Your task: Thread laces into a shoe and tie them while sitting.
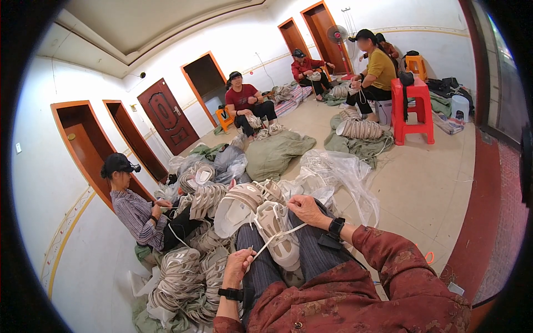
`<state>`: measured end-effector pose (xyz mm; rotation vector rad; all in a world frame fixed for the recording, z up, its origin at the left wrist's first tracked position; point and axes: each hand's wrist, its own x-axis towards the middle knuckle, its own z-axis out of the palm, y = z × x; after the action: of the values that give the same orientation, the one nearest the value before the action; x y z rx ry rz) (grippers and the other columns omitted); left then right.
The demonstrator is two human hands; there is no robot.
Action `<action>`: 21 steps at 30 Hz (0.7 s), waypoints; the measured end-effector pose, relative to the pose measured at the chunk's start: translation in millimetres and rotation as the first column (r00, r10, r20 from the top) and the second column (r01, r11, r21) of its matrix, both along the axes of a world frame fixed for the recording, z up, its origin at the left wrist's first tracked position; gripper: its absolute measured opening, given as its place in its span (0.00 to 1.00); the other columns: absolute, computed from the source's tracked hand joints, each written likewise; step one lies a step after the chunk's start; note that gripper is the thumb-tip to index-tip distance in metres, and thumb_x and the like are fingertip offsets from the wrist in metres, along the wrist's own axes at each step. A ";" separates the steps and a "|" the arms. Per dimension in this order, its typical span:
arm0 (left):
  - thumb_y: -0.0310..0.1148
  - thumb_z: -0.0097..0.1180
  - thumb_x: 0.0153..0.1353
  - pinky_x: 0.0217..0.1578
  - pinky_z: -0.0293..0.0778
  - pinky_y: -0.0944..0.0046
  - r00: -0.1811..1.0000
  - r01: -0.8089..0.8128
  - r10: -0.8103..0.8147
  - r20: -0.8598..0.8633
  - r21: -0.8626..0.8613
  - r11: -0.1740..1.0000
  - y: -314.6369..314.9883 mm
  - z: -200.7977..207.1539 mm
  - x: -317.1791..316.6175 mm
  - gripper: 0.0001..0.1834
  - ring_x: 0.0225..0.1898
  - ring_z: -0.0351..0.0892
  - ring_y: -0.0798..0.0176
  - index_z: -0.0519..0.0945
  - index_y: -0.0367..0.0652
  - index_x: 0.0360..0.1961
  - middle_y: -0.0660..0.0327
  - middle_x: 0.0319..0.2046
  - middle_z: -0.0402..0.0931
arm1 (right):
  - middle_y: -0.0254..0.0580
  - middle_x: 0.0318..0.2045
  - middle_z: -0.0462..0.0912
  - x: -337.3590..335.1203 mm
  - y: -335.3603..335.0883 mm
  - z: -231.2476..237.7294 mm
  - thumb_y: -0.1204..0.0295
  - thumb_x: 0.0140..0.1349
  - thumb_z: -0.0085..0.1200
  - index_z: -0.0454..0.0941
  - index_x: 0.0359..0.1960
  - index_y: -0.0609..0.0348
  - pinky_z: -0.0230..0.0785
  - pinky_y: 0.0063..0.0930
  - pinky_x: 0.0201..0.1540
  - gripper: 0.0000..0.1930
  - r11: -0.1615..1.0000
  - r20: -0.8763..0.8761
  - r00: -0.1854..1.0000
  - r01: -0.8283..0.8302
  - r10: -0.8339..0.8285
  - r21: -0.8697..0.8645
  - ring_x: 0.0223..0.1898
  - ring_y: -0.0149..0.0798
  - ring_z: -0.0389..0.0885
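A beige and white shoe rests between my knees, its toe pointing toward me. A pale shoelace runs across it, with ends leading out to either side. My left hand is closed in a pinch on one end, just left of the shoe. To the right of the shoe, over my thigh, my right hand is closed on the other side of the lace. Its fingertips are partly hidden. More shoes lie bunched against my left knee, one showing its pale sole.
Stacked shoe uppers lie at my left, near a seated person. Clear plastic bags and a green sack are ahead. Several other people sit farther back with shoes. A red stool stands on the right.
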<state>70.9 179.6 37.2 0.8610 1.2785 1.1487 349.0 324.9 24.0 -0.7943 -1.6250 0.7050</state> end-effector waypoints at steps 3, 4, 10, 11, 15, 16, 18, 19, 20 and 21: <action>0.31 0.57 0.65 0.12 0.58 0.83 1.000 0.000 0.000 0.004 0.006 1.000 -0.9 0.9 0.2 0.10 0.12 0.64 0.81 0.81 0.33 0.33 0.69 0.17 0.73 | 0.41 0.18 0.77 0.1 0.2 0.8 0.71 0.60 0.53 0.78 0.29 0.67 0.67 0.28 0.28 0.09 1.000 0.002 1.000 -0.003 0.003 -0.002 0.22 0.29 0.72; 0.30 0.56 0.65 0.12 0.58 0.83 1.000 0.004 -0.004 0.015 0.007 1.000 -1.2 1.3 0.5 0.09 0.12 0.64 0.80 0.81 0.33 0.33 0.69 0.17 0.73 | 0.41 0.19 0.77 0.4 0.3 0.5 0.71 0.60 0.53 0.78 0.29 0.67 0.67 0.28 0.28 0.09 1.000 0.007 1.000 0.001 -0.001 -0.003 0.22 0.29 0.72; 0.30 0.56 0.65 0.12 0.58 0.83 0.999 0.015 -0.016 0.033 0.011 1.000 -0.7 -0.7 -2.1 0.09 0.13 0.65 0.80 0.81 0.32 0.33 0.68 0.18 0.74 | 0.42 0.19 0.77 -0.1 -0.5 0.9 0.71 0.60 0.54 0.79 0.29 0.67 0.67 0.28 0.28 0.09 1.000 0.011 1.000 0.004 -0.004 -0.006 0.22 0.29 0.72; 0.30 0.56 0.65 0.12 0.58 0.83 0.999 0.015 -0.015 0.033 0.011 1.000 -0.7 -1.1 -2.4 0.09 0.13 0.65 0.80 0.81 0.32 0.33 0.68 0.18 0.74 | 0.42 0.19 0.77 -0.3 -0.6 0.9 0.71 0.59 0.54 0.79 0.29 0.67 0.67 0.28 0.28 0.09 1.000 0.012 1.000 0.007 -0.007 -0.006 0.22 0.29 0.72; 0.30 0.56 0.65 0.12 0.58 0.82 1.000 0.016 -0.016 0.021 0.012 1.000 -0.1 -2.0 -3.1 0.10 0.13 0.64 0.80 0.81 0.33 0.33 0.69 0.18 0.73 | 0.42 0.19 0.77 -0.2 1.1 -0.4 0.70 0.59 0.54 0.79 0.29 0.66 0.67 0.28 0.28 0.09 1.000 0.017 1.000 0.011 -0.011 0.008 0.22 0.29 0.73; 0.31 0.56 0.65 0.12 0.58 0.83 1.000 0.018 -0.018 0.013 0.013 1.000 0.0 -2.1 -3.1 0.10 0.13 0.64 0.80 0.81 0.33 0.33 0.69 0.17 0.73 | 0.40 0.17 0.75 -1.0 1.2 -0.9 0.70 0.59 0.55 0.79 0.29 0.67 0.65 0.28 0.26 0.10 1.000 -0.011 1.000 0.008 -0.008 0.023 0.21 0.28 0.70; 0.31 0.56 0.65 0.12 0.58 0.83 1.000 0.018 -0.018 0.008 0.009 1.000 -0.5 -0.9 -2.7 0.10 0.13 0.64 0.80 0.81 0.33 0.33 0.69 0.17 0.73 | 0.38 0.16 0.72 -1.4 1.8 -2.0 0.69 0.59 0.56 0.79 0.29 0.67 0.62 0.27 0.24 0.10 0.999 -0.039 0.999 0.005 -0.004 0.038 0.20 0.27 0.67; 0.31 0.56 0.65 0.12 0.58 0.83 1.000 0.017 -0.017 0.004 0.006 1.000 -1.0 -0.4 -2.5 0.10 0.13 0.64 0.80 0.81 0.33 0.33 0.69 0.17 0.73 | 0.37 0.16 0.72 -1.3 1.6 -1.9 0.69 0.59 0.56 0.78 0.29 0.67 0.62 0.27 0.24 0.10 0.999 -0.035 0.999 0.006 -0.005 0.035 0.20 0.27 0.67; 0.31 0.56 0.65 0.12 0.58 0.83 1.000 0.016 -0.016 0.004 0.006 1.000 -1.2 -0.6 -2.7 0.10 0.13 0.64 0.80 0.81 0.33 0.33 0.69 0.17 0.73 | 0.37 0.16 0.72 -1.4 1.4 -1.7 0.70 0.59 0.56 0.78 0.29 0.67 0.62 0.27 0.24 0.10 0.999 -0.031 1.000 0.006 -0.005 0.032 0.20 0.27 0.67; 0.32 0.56 0.65 0.12 0.58 0.83 1.000 0.012 -0.013 0.014 0.003 1.000 -1.2 -0.8 -2.9 0.10 0.13 0.64 0.81 0.81 0.33 0.33 0.70 0.17 0.73 | 0.37 0.16 0.72 -1.7 1.4 -1.4 0.70 0.59 0.56 0.78 0.29 0.67 0.62 0.27 0.24 0.10 0.999 -0.031 1.000 0.005 -0.004 0.032 0.20 0.27 0.67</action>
<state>68.1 178.3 36.4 0.8612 1.2588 1.1453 347.3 326.4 22.6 -0.7603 -1.6026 0.6830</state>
